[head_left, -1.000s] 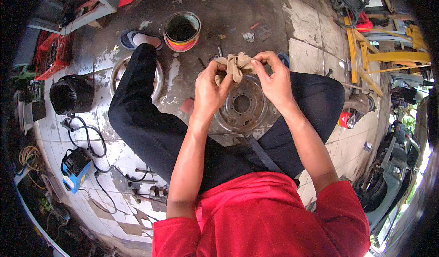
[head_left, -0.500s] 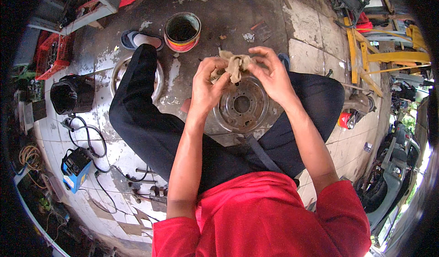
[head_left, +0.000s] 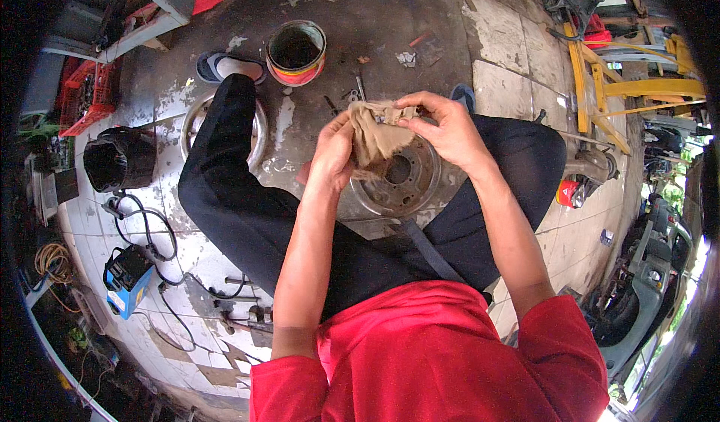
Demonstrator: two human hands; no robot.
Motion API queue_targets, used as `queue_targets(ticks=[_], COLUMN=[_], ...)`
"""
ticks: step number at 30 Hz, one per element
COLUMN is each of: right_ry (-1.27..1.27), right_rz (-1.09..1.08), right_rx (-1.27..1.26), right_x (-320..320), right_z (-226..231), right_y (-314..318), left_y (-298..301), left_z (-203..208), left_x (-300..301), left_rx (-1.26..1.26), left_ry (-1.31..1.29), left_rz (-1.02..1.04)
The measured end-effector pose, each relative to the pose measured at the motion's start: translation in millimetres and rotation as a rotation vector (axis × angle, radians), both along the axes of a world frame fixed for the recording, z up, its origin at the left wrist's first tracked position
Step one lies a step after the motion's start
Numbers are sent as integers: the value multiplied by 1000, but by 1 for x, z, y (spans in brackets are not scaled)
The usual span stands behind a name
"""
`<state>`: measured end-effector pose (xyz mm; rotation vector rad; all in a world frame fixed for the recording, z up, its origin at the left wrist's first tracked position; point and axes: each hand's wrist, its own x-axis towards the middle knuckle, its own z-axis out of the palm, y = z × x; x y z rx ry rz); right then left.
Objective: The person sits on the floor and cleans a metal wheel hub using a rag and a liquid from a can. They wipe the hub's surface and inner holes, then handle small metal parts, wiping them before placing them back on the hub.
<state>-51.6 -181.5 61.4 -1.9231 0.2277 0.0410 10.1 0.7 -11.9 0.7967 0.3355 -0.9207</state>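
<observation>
A tan rag [head_left: 377, 138] is stretched between both hands, hanging loosely in folds. My left hand [head_left: 334, 150] grips its left side, and my right hand [head_left: 444, 126] pinches its upper right end between thumb and fingers. Below the cloth, a round metal wheel rim [head_left: 421, 186] lies on the floor between my legs; the rag hides part of its upper left. A second metal rim [head_left: 260, 133] lies partly under my left leg.
An open bucket [head_left: 297, 73] with a red and yellow band stands ahead. At the left are a black container [head_left: 120, 159], a blue machine [head_left: 126, 281] with black cables and a red crate [head_left: 88, 96]. A yellow metal frame [head_left: 592, 84] stands at the right. Small tools lie beyond the rag.
The rag was bunched up between my fingers and now hangs opened out, covering part of the rim. My left hand has moved slightly down and left.
</observation>
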Motion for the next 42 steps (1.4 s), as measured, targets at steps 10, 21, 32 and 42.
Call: queue_targets(ticks=[10,21,32,42], right_ry=[-24,-223,40,82], right_rz=[-140,-188,-282,31], right_rx=[266,-336,-332,-503], right_x=[-1,5,1,-10], right_z=[-6,6,-7,-2], right_y=[10,8,-7,-15], left_y=[8,23,26,35], left_z=[52,51,55,55], left_x=[2,16,15,16], left_rx=[441,632,273,118], left_ry=[-1195,-1405,-956,-796], left_rz=[-61,116,57,135])
